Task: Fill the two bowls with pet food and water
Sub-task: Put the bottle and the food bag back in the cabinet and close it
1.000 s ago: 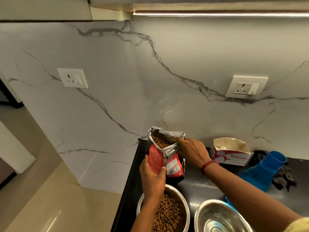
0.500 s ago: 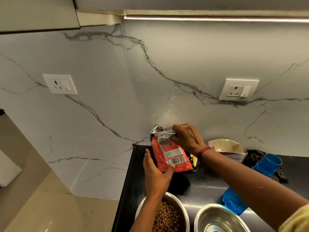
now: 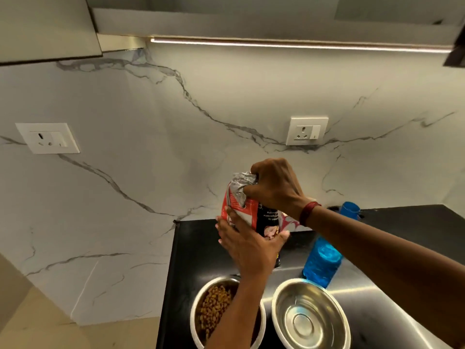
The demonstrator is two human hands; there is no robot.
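Note:
A red and black pet food bag (image 3: 251, 212) stands upright on the black counter (image 3: 198, 250). My right hand (image 3: 275, 186) pinches its crumpled silver top shut. My left hand (image 3: 247, 244) wraps the bag's lower front. Below, a steel bowl (image 3: 201, 316) holds brown kibble, partly hidden by my left forearm. Beside it on the right is a second steel bowl (image 3: 310, 314) with nothing in it. A blue water bottle (image 3: 323, 260) lies behind that bowl under my right forearm.
A white marble-pattern wall with two sockets (image 3: 307, 131) (image 3: 47, 138) rises behind the counter. A white and pink box (image 3: 289, 224) peeks out behind the bag. The counter's left edge drops to a beige floor (image 3: 50, 331). A cabinet with a light strip (image 3: 302, 45) hangs overhead.
The open bag top has been folded and squeezed shut by my right hand. The bag was turned upright and my left hand shifted onto its front. The view tilted upward.

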